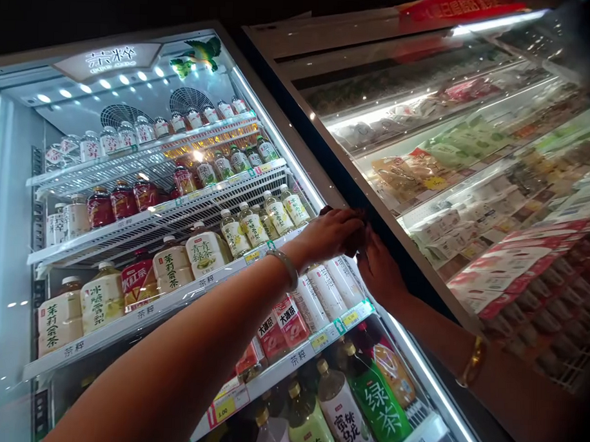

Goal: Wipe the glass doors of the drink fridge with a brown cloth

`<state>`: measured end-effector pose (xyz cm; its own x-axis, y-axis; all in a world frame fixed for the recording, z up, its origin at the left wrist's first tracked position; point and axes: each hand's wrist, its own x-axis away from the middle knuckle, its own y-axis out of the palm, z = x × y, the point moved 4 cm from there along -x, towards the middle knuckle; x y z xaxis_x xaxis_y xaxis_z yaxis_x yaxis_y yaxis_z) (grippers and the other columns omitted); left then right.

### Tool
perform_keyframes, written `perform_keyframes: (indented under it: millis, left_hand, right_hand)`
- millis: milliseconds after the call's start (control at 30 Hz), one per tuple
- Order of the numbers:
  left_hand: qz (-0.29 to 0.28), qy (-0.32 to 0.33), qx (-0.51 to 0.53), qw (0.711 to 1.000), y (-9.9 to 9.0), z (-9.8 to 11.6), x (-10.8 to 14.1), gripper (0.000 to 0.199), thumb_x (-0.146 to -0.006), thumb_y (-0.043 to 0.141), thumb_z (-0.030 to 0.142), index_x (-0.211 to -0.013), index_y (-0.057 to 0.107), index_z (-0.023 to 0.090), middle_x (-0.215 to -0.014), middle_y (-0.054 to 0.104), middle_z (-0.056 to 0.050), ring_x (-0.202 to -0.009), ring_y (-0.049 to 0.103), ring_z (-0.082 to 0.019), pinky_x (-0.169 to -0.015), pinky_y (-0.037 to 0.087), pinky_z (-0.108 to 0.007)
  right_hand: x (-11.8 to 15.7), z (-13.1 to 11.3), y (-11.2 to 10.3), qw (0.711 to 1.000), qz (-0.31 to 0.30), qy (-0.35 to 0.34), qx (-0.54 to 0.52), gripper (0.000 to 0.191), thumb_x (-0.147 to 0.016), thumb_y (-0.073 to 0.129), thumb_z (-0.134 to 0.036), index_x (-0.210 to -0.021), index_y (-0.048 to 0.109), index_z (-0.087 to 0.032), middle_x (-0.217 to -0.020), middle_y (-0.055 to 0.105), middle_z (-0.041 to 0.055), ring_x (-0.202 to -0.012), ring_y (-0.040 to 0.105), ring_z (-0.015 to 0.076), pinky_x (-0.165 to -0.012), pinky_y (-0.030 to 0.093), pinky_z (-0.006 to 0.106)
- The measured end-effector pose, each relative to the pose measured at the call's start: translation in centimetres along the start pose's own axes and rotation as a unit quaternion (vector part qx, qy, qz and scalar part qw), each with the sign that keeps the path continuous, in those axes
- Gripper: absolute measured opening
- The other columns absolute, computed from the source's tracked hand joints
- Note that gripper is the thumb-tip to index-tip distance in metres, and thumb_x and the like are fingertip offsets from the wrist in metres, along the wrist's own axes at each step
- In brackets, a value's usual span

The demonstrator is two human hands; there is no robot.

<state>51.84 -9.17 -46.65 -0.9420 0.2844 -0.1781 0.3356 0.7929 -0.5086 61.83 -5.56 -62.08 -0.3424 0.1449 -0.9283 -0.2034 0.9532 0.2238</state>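
Note:
My left hand (341, 234), with a pale bangle on the wrist, reaches across to the right edge of a lit drinks fridge. Its fingers curl down in the dark by the door frame (325, 196). Just below and right, my right hand (383, 269) comes up from the lower right, a gold bangle on its wrist. The two hands meet at the fingertips over the frame. Both look closed, but whatever lies between the fingers is too dark to make out. Behind the glass, bottled drinks (246, 226) stand on a shelf near my left hand.
Shelves (179, 207) of bottles and cartons fill the fridge, with price tags (320, 340) along their fronts. Large bottles (380, 398) stand on the lower shelf. To the right is a second glass-fronted cooler with packaged food (472, 143). A dark gap separates the two units.

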Motion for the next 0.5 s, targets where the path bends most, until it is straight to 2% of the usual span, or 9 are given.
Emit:
perform_keyframes:
  millis: [67,133,267,333,400,500]
  left_hand:
    - [-0.001,-0.037,0.029,0.999,-0.3,-1.3,-0.3,0.053,-0.092,0.074,0.023,-0.144,0.062,0.022,-0.161,0.057,-0.012,-0.145,0.058,-0.029,-0.124,0.048,-0.044]
    - [0.013,-0.084,0.042,0.995,-0.4,-2.5,-1.1,0.062,-0.093,0.071,0.02,-0.153,0.053,0.02,-0.16,0.057,-0.015,-0.145,0.059,-0.03,-0.123,0.048,-0.045]
    - [0.003,-0.12,0.11,0.987,0.1,-3.0,-1.9,0.105,-0.09,0.072,0.019,-0.173,0.007,0.018,-0.152,0.065,-0.018,-0.132,0.071,-0.028,-0.112,0.058,-0.041]
    - [-0.015,-0.136,0.159,0.978,0.4,-3.0,-1.4,0.119,-0.087,0.077,0.022,-0.173,-0.005,0.019,-0.156,0.062,-0.018,-0.133,0.071,-0.028,-0.11,0.059,-0.039]
    - [-0.013,-0.15,0.172,0.974,0.2,-3.3,-0.5,0.113,-0.092,0.074,0.031,-0.174,-0.004,0.02,-0.164,0.053,-0.019,-0.145,0.061,-0.029,-0.116,0.055,-0.041]
    - [0.01,-0.141,0.112,0.984,-0.6,-3.9,0.9,0.083,-0.103,0.056,0.04,-0.173,0.015,0.02,-0.176,0.034,-0.013,-0.164,0.032,-0.026,-0.133,0.034,-0.044]
  right_hand:
    - [-0.4,-0.5,0.0,1.0,0.005,-0.01,-0.007,0.079,-0.107,0.038,-0.031,-0.174,-0.002,-0.02,-0.177,0.024,0.0172,-0.163,0.033,0.0314,-0.129,0.041,0.057]
    - [-1.6,-1.3,0.0,0.999,0.016,-0.037,-0.012,0.082,-0.108,0.04,-0.035,-0.173,-0.008,-0.021,-0.18,0.015,0.0164,-0.166,0.023,0.0293,-0.133,0.036,0.055]
    - [-4.4,-2.8,0.1,0.992,0.038,-0.118,0.006,0.094,-0.103,0.055,-0.041,-0.173,-0.003,-0.016,-0.18,0.008,0.0183,-0.169,0.006,0.0314,-0.137,0.024,0.057]
    - [-5.3,-3.0,0.3,0.991,0.026,-0.128,0.021,0.096,-0.1,0.059,-0.04,-0.173,0.003,-0.014,-0.18,0.012,0.0178,-0.169,0.005,0.032,-0.137,0.024,0.056]
    - [-5.6,-2.8,0.3,0.993,0.022,-0.106,0.037,0.089,-0.099,0.06,-0.041,-0.172,0.017,-0.014,-0.177,0.024,0.018,-0.168,0.015,0.0336,-0.136,0.028,0.057]
    - [-6.0,-2.9,0.2,0.995,0.032,-0.074,0.062,0.067,-0.097,0.063,-0.044,-0.157,0.05,-0.017,-0.164,0.045,0.0198,-0.16,0.033,0.0397,-0.133,0.027,0.066]
